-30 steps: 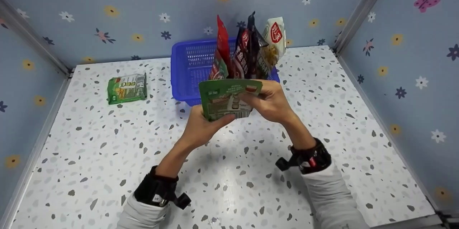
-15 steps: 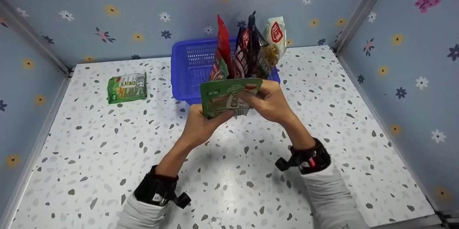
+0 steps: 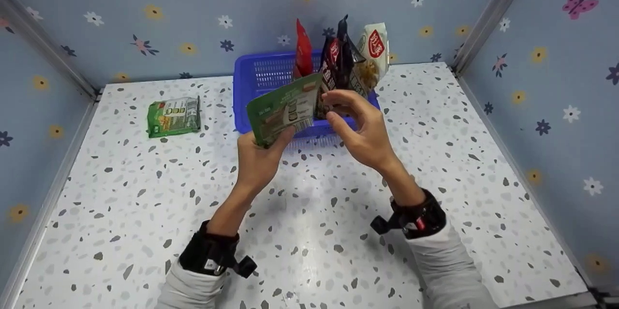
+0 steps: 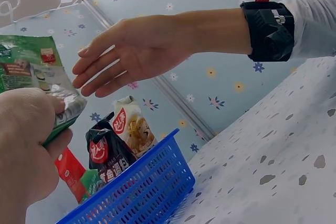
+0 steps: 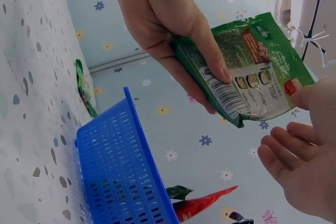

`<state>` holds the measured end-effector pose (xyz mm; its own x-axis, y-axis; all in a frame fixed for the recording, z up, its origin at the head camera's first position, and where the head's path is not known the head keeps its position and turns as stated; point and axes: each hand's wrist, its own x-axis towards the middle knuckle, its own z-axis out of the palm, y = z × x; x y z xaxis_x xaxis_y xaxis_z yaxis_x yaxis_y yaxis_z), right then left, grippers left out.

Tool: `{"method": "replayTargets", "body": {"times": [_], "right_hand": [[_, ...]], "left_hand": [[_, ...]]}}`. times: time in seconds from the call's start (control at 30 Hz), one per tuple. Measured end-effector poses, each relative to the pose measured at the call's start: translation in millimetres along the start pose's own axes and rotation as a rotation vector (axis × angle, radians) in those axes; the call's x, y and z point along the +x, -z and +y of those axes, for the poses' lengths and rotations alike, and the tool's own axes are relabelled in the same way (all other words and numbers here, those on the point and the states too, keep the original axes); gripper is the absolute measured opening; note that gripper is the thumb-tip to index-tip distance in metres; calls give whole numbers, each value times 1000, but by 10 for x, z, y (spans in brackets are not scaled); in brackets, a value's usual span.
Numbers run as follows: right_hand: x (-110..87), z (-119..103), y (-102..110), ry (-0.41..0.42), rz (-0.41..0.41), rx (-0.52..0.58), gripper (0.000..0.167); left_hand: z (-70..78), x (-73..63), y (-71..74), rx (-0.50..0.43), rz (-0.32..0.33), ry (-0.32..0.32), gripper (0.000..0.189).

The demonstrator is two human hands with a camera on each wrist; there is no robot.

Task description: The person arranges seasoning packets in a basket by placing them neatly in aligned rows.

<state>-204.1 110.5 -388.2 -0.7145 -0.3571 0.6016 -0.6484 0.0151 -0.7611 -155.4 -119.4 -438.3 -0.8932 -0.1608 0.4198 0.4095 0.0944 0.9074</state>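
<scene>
My left hand (image 3: 258,161) grips a green food packet (image 3: 285,106) by its lower end, thumb on the near face. The packet is tilted above the front of a blue plastic basket (image 3: 240,96). Its back, with small pictures and a barcode, shows in the right wrist view. My right hand (image 3: 365,130) is beside the packet's right end with relaxed, slightly bent fingers and holds nothing. In the left wrist view its palm faces the packet. Behind the hands, a red packet (image 3: 303,52), dark packets (image 3: 333,65) and a white packet (image 3: 379,48) stand in the basket.
Another green packet (image 3: 174,116) lies flat on the speckled white table (image 3: 145,212), left of the basket. Flower-patterned panels (image 3: 193,19) enclose the table at the back and on both sides. The basket stands close to the back panel.
My right hand has let go of the green packet and its fingers have loosened. My left hand has moved the packet left, its right end now tilted upward.
</scene>
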Motion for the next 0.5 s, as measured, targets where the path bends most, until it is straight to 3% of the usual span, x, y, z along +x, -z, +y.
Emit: {"method": "replayTargets", "body": {"times": [0.27, 0.5], "right_hand": [[-44, -153, -183, 37, 31, -26, 43], [-109, -318, -436, 31, 24, -37, 55]], "left_hand": [[11, -7, -5, 159, 126, -56, 27], [-28, -7, -35, 308, 169, -263, 42]]}}
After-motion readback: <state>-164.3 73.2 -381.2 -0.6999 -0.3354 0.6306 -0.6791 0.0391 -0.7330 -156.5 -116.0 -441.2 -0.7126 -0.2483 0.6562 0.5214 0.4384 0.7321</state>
